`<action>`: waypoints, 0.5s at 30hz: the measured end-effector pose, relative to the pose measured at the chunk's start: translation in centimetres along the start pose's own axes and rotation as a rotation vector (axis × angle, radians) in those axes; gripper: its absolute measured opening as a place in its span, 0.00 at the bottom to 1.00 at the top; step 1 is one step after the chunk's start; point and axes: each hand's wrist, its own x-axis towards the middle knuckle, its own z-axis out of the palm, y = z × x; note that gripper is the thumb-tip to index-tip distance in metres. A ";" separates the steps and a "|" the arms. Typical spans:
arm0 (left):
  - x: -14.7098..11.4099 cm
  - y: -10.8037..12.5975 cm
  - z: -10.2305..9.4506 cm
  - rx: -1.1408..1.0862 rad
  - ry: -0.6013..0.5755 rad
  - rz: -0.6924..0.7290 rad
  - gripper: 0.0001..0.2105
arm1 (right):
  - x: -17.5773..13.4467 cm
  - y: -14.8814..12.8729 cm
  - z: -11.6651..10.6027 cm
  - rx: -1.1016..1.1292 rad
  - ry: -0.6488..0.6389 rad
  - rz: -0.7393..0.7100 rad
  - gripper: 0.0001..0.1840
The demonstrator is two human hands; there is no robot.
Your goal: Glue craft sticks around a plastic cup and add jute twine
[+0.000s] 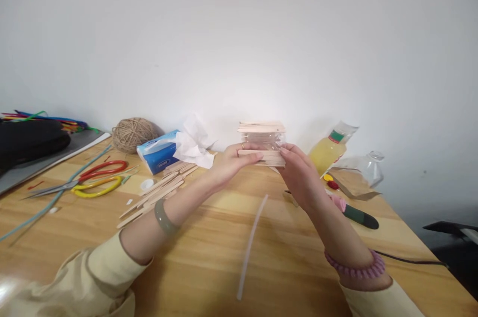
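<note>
A ball of twine (133,135) sits beside a blue tissue pack (159,154) on the table (201,262); scissors (70,185) lie nearby, while a yellow bottle (325,154) tilts near a clear bottle (375,171).

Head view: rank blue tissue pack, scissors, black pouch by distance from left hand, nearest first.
From the left hand:
1. Blue tissue pack: to its left.
2. Scissors: farther left, past the tissue pack.
3. Black pouch: farthest, at the picture's left edge.
</note>
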 end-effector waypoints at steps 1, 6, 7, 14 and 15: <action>-0.1 0.0 0.1 -0.006 -0.043 -0.001 0.10 | 0.0 0.1 0.0 0.009 0.003 0.002 0.08; -0.4 0.2 0.5 0.029 -0.102 0.052 0.14 | 0.2 0.5 0.1 -0.025 -0.017 0.005 0.09; -0.5 0.3 0.5 0.046 -0.080 0.066 0.14 | 0.2 0.5 0.1 -0.038 -0.024 -0.001 0.09; -0.5 1.0 0.6 0.034 -0.065 0.056 0.12 | -0.2 0.2 0.2 -0.081 -0.060 -0.016 0.10; -0.6 1.1 0.6 0.024 -0.070 0.057 0.12 | -0.2 0.2 0.2 -0.080 -0.060 -0.016 0.10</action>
